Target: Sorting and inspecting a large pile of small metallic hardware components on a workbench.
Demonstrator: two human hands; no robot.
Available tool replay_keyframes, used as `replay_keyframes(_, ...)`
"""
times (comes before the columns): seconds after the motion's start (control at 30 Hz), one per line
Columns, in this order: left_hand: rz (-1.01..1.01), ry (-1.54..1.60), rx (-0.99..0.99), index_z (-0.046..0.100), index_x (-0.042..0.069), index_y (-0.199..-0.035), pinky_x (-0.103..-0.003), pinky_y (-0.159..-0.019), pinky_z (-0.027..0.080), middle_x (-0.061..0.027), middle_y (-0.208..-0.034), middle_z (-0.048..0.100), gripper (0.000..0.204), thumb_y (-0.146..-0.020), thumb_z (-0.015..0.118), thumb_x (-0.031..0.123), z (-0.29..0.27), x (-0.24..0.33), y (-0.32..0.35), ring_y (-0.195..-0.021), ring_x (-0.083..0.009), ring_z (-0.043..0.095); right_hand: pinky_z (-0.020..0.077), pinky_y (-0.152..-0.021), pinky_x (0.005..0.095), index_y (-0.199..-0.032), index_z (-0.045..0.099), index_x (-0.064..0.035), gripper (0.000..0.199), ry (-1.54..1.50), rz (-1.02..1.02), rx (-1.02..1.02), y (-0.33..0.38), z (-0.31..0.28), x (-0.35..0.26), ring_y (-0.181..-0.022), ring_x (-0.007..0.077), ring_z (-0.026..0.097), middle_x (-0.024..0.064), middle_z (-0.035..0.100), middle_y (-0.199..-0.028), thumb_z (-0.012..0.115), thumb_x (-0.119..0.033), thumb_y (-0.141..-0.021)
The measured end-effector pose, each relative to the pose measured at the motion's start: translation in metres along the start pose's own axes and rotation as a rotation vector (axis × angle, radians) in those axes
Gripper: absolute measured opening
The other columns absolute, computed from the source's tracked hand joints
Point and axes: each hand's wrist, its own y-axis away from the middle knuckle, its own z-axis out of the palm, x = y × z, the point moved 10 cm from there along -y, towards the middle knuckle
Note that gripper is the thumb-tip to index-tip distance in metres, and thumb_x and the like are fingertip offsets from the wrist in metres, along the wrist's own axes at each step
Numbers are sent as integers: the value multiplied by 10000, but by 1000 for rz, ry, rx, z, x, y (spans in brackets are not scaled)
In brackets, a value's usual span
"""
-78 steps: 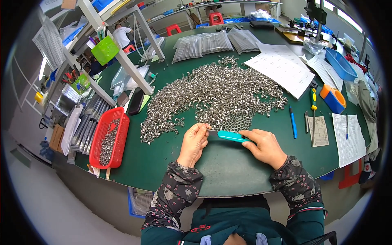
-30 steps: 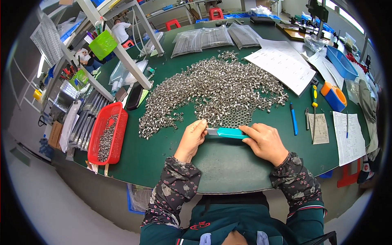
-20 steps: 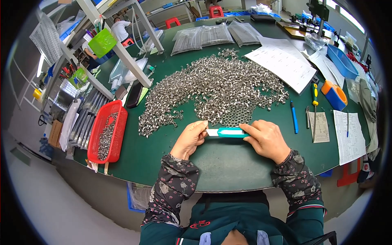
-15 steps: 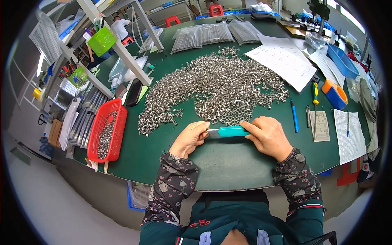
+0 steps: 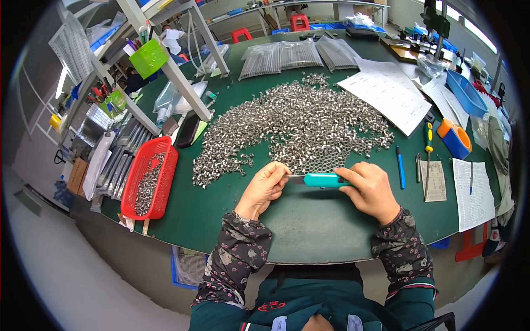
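My right hand (image 5: 371, 190) is closed round the right end of a teal utility knife (image 5: 323, 180), held level above the table. The knife's flat metal end (image 5: 297, 180) points left, to the fingertips of my left hand (image 5: 264, 190). Those fingers are pinched together at the metal tip; anything small between them is hidden. Just beyond both hands spreads a wide heap of small shiny metal rings (image 5: 298, 118). At the heap's near edge, several rings stand side by side in a flat honeycomb-like patch (image 5: 326, 161).
A red basket (image 5: 170, 179) with more rings stands at left, near a dark phone (image 5: 188, 129). Right lie a blue pen (image 5: 400, 167), a yellow-handled screwdriver (image 5: 428, 138), an orange-and-blue tape dispenser (image 5: 456, 143) and papers (image 5: 386, 94). Bagged rods (image 5: 301, 55) lie beyond the heap.
The view has shifted slightly, so the table appears a little lower and to the right. Both hands keep their hold at the knife, its metal end still at the left fingertips.
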Motion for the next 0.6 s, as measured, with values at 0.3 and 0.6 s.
replay_keyframes(0.3, 192, 98, 43, 528, 55, -1002, -137, -388, 232, -17, -841, 554, 128, -884, 536, 105, -2, 17, -2, -485, 3, 313, 442, -600, 379, -1025, 592, -84, 280, -343, 333, -93, 12, 27, 28, -680, 288, 558, 105, 563, -745, 623, -186, -766)
replay_keyframes(0.6, 246, 17, 74, 524, 52, -1004, -156, -389, 232, 7, -785, 505, 127, -881, 535, 81, 1, 18, -2, -488, -18, 317, 469, -694, 372, -1035, 604, -80, 271, -515, 398, -150, 15, 40, 32, -793, 310, 596, 144, 624, -903, 596, -192, -789)
